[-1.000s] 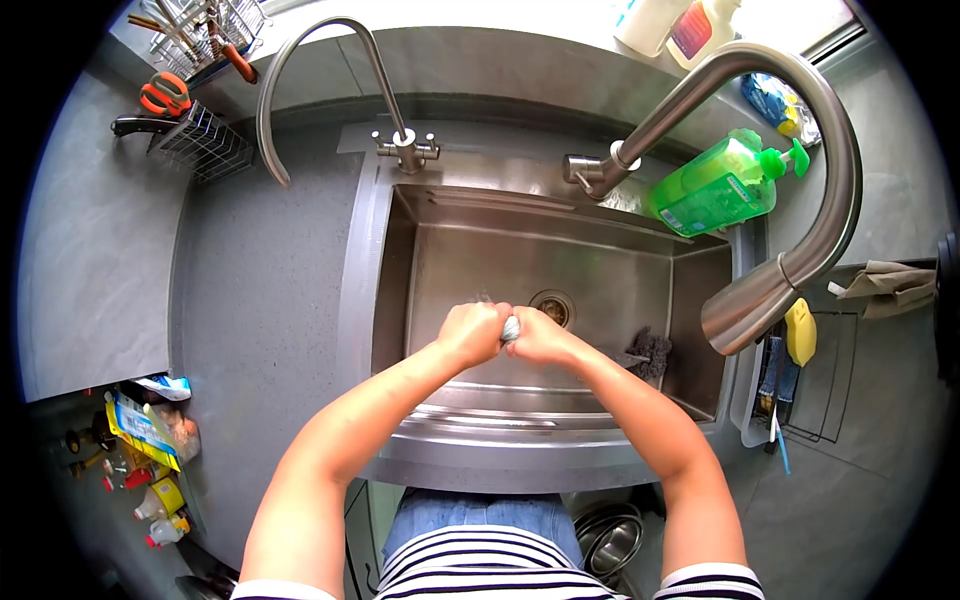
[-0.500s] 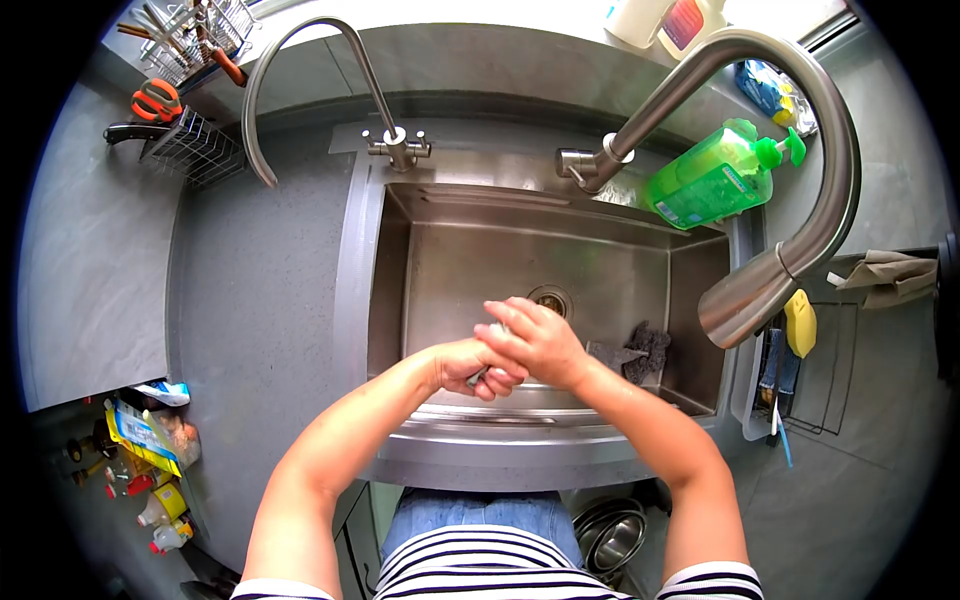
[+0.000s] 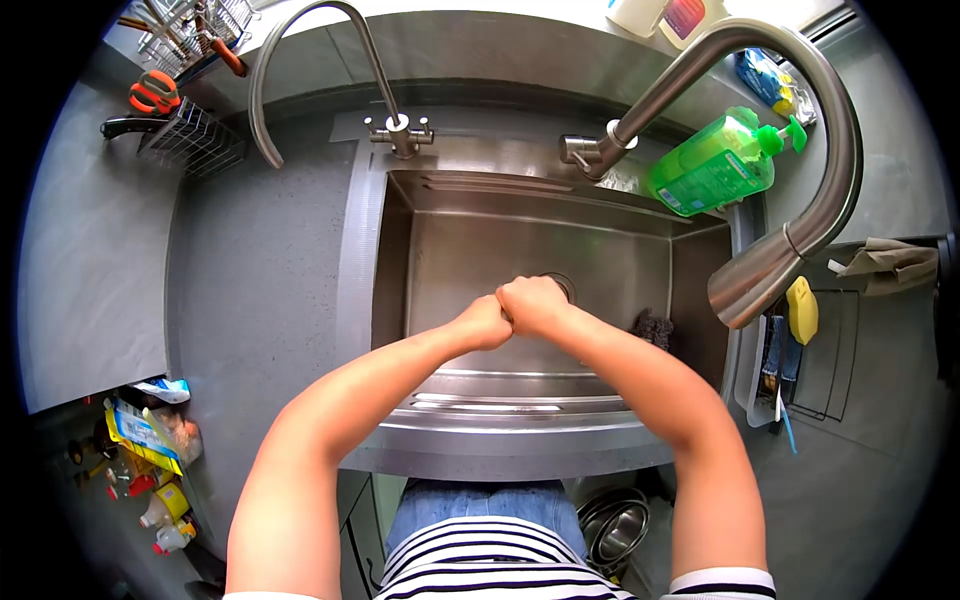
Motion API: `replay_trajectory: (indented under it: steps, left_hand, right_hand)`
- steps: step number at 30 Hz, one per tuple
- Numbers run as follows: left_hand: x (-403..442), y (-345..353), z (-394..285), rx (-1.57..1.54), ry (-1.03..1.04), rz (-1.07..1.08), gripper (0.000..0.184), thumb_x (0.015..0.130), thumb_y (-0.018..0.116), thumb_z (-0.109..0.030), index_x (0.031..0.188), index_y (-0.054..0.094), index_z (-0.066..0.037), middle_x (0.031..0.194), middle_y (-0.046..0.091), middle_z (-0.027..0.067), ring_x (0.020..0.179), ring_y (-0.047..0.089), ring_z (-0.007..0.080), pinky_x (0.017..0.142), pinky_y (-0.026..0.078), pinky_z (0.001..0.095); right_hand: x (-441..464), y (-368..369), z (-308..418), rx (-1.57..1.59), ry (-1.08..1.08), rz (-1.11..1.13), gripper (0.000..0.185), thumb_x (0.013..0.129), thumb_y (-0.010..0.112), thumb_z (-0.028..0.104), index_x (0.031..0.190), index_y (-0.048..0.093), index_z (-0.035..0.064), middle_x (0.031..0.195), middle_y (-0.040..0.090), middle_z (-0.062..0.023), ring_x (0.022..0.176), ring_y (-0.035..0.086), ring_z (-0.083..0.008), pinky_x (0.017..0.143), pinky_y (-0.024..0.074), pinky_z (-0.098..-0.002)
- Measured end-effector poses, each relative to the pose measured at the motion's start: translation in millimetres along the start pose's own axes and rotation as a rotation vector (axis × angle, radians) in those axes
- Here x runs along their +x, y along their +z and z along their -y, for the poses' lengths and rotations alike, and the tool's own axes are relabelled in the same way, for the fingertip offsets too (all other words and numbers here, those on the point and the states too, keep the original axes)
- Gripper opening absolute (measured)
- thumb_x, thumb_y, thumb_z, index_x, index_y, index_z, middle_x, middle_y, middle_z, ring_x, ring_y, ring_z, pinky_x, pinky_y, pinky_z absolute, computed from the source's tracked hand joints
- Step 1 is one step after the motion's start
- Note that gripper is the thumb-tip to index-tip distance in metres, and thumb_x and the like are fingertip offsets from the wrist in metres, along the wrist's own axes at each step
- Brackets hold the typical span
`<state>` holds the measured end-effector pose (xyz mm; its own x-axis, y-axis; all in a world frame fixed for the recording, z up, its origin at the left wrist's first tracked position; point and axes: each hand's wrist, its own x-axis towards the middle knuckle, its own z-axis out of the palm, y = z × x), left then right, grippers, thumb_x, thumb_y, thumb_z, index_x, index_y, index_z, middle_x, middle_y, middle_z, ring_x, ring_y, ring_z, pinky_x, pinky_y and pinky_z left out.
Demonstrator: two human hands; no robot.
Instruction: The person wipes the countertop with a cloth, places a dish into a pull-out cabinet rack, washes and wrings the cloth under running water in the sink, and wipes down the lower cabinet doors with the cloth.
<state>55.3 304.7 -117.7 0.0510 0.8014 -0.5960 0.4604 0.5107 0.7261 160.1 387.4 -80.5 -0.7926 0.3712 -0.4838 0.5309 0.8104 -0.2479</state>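
Observation:
Over the steel sink (image 3: pixel 470 250), my left hand (image 3: pixel 485 323) and my right hand (image 3: pixel 537 302) are both closed into fists and pressed together. Their fingers curl away from view, so whatever lies inside them is hidden. The drain (image 3: pixel 562 286) shows just beyond my right hand, partly covered by it. A dark, rough-looking scrubber or cloth (image 3: pixel 653 328) lies on the sink floor to the right, partly behind my right forearm.
A large pull-down faucet (image 3: pixel 745 290) arches over the sink's right side. Behind stand a green pump bottle (image 3: pixel 715 165) and a thin faucet (image 3: pixel 402 135). At the right, a yellow sponge (image 3: pixel 802 310) rests by a rack. A wire basket (image 3: pixel 195 138) holds scissors and a knife.
Before, my right hand lay over my left palm, with something small and pale between them. Now both hands have closed into fists side by side, slightly farther toward the drain.

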Motion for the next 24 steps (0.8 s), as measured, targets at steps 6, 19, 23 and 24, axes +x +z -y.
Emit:
replay_trajectory:
  steps: [6, 19, 23, 24]
  left_hand:
    - [-2, -1, -7, 0.47, 0.125, -0.086, 0.041, 0.075, 0.066, -0.013, 0.11, 0.049, -0.001, 0.088, 0.068, 0.0206, 0.086, 0.066, 0.0371, 0.073, 0.052, 0.0458]
    - [-36, 43, -25, 0.086, 0.172, -0.249, 0.069, 0.078, 0.075, -0.021, 0.131, 0.037, -0.001, 0.119, 0.058, 0.0284, 0.112, 0.056, 0.0458, 0.093, 0.046, 0.0443]
    - [-85, 103, -47, -0.059, 0.53, -0.224, 0.088, 0.08, 0.074, -0.021, 0.149, 0.022, -0.005, 0.132, 0.051, 0.0235, 0.122, 0.052, 0.0348, 0.096, 0.046, 0.0429]
    - [-106, 111, -63, -0.226, 0.437, -0.099, 0.09, 0.081, 0.073, -0.022, 0.151, 0.019, -0.007, 0.134, 0.051, 0.0213, 0.123, 0.052, 0.0316, 0.096, 0.046, 0.0423]
  right_hand:
    - [-8, 47, -14, 0.786, 0.107, -0.071, 0.02, 0.069, 0.065, 0.014, 0.084, 0.067, 0.0, 0.084, 0.069, -0.0221, 0.087, 0.069, -0.0334, 0.074, 0.0527, -0.0413]
    - [-102, 56, -26, 1.315, 0.468, -0.299, 0.073, 0.084, 0.07, 0.03, 0.141, 0.035, 0.0003, 0.12, 0.058, -0.019, 0.104, 0.06, -0.0294, 0.08, 0.0525, -0.0361]
    - [-156, 79, -14, 1.126, 0.085, -0.732, 0.062, 0.082, 0.073, 0.02, 0.135, 0.046, 0.0037, 0.13, 0.053, -0.0145, 0.124, 0.049, -0.0232, 0.102, 0.0389, -0.0336]
    - [-179, 75, -9, 1.053, 0.081, -0.834, 0.054, 0.082, 0.071, 0.014, 0.131, 0.05, 0.0045, 0.128, 0.053, -0.0123, 0.122, 0.05, -0.0242, 0.104, 0.0371, -0.0341]
